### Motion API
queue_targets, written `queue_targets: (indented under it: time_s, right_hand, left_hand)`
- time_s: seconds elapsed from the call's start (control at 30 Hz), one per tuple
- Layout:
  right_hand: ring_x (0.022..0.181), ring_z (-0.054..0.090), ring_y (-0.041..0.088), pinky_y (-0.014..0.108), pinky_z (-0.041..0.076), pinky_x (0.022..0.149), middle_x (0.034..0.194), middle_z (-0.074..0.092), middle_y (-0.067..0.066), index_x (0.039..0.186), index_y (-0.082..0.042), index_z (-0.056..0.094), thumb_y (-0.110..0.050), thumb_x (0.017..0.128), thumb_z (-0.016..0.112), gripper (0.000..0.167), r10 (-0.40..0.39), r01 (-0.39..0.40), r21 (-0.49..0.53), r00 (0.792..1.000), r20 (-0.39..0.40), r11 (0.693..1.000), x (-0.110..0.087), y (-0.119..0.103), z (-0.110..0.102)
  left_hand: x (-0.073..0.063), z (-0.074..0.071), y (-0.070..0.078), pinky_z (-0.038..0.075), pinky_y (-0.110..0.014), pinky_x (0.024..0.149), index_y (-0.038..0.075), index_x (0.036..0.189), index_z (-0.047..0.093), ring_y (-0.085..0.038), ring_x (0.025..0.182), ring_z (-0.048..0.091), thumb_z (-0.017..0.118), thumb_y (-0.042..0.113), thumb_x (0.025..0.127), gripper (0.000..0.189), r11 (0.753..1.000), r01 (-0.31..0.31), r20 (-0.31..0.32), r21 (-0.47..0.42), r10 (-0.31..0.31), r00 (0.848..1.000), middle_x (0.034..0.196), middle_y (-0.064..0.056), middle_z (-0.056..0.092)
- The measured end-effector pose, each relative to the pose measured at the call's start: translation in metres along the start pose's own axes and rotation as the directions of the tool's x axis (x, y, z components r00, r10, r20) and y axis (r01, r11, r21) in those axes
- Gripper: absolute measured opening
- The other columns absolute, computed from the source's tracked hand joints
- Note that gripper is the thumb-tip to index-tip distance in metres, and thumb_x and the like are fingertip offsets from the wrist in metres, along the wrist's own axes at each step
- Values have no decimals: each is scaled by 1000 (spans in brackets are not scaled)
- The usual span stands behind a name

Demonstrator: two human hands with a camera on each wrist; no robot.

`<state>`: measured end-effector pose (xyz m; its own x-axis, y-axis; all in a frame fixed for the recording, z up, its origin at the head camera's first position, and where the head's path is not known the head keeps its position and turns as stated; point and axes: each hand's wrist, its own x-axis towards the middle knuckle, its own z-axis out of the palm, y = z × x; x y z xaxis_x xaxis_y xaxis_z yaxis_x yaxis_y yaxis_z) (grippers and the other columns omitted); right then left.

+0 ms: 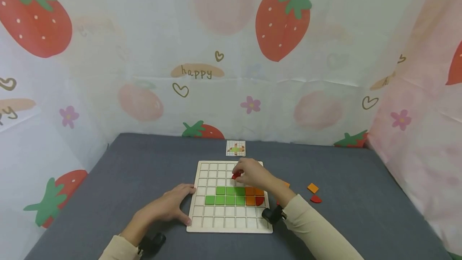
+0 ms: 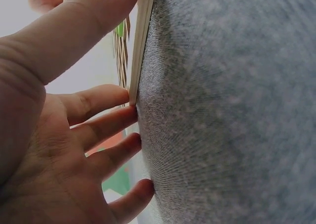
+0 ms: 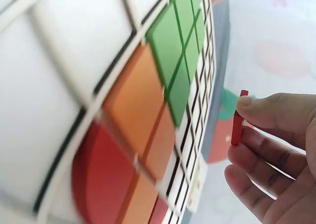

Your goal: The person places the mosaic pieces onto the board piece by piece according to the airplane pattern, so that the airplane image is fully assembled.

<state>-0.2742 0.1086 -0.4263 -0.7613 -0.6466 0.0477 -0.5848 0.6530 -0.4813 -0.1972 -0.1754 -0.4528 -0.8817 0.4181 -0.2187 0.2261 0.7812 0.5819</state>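
Observation:
A wooden grid board (image 1: 214,222) lies on the table. My left hand (image 1: 169,204) rests at its left side, thumb and spread fingers touching the edge; in the left wrist view, some fingertips (image 2: 132,142) also meet the cloth. Over the board's upper part, my right hand (image 1: 252,173) pinches a small flat red piece (image 3: 238,122) between thumb and fingers, seen edge-on in the right wrist view. Green square tiles (image 1: 230,200) fill several middle cells. To their right sit orange square tiles (image 1: 250,200) and a red rounded tile (image 1: 259,201).
A small pattern card (image 1: 236,148) lies behind the board. Right of the board are a loose orange tile (image 1: 313,188) and a red rounded piece (image 1: 315,199); other pieces are partly hidden by my right wrist. A strawberry-print curtain (image 1: 231,103) surrounds the dark grey table (image 1: 151,159).

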Motion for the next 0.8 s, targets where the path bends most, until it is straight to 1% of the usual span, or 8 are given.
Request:
queue_targets:
  time_s: [0.23, 0.43, 0.6, 0.8]
  right_hand:
    - [84, 60, 16, 25, 51, 73, 93, 64, 5, 99, -4, 75, -7, 87, 69, 14, -34, 34, 7, 999, 38, 999, 13, -12, 14]
    - [85, 61, 15, 24, 51, 75, 94, 67, 5, 99, -6, 76, -11, 88, 70, 14, -70, 72, -49, 996, 50, 996, 20, -20, 23]
    - [84, 61, 13, 22, 51, 75, 94, 67, 4, 100, -7, 76, -12, 87, 70, 15, -69, 74, -77, 995, 66, 994, 26, -26, 30]
    - [85, 62, 12, 22, 50, 75, 95, 67, 4, 101, -7, 76, -15, 87, 72, 17, -86, 95, -95, 991, 99, 991, 32, -33, 37]
  left_hand:
    - [0, 0, 2, 29, -64, 108, 1, 136, 50, -40, 141, 35, 91, 24, 60, 89, 1000, 0, -12, 10, 0, 1000, 148, -18, 43]
    - [0, 0, 2, 29, -65, 107, 0, 136, 50, -41, 141, 35, 90, 24, 61, 88, 1000, -6, -10, 13, 6, 1000, 148, -18, 43]
    - [-1, 0, 3, 29, -66, 106, -1, 136, 50, -41, 140, 35, 90, 24, 62, 88, 1000, -19, -12, 10, 19, 1000, 147, -19, 43]
    - [-1, 0, 2, 30, -66, 105, -1, 136, 50, -42, 140, 35, 90, 25, 62, 88, 1000, -24, -5, 12, 24, 1000, 147, -19, 42]
